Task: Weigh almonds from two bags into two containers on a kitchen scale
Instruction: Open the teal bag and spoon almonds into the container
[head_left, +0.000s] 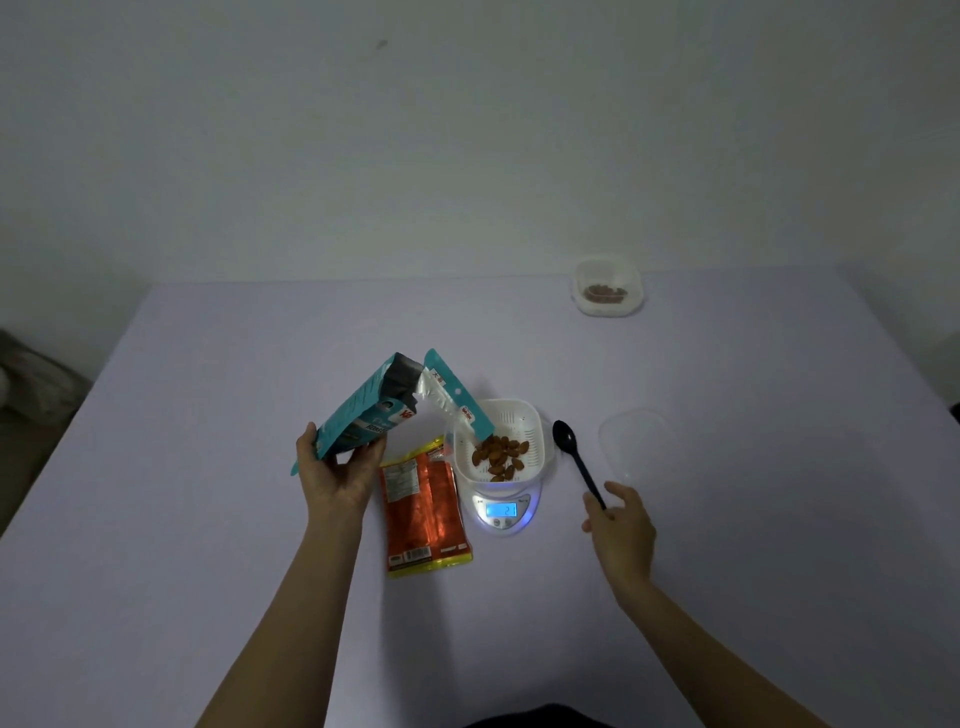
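My left hand (337, 467) grips a teal almond bag (374, 410) by its bottom and holds it tilted, its open mouth over a white container (530, 415). That container holds several almonds (498, 454) and sits on a white kitchen scale (501, 512) with a lit blue display. An orange almond bag (423, 512) lies flat on the table left of the scale. My right hand (621, 525) hovers open over the handle end of a black spoon (574, 457) lying right of the scale. A second container (608, 288) with almonds stands at the far right.
A clear plastic lid (636, 441) lies right of the spoon. The table (208, 519) is covered in pale lilac and ends at a plain wall behind. Something dark and bundled sits off the table's left edge.
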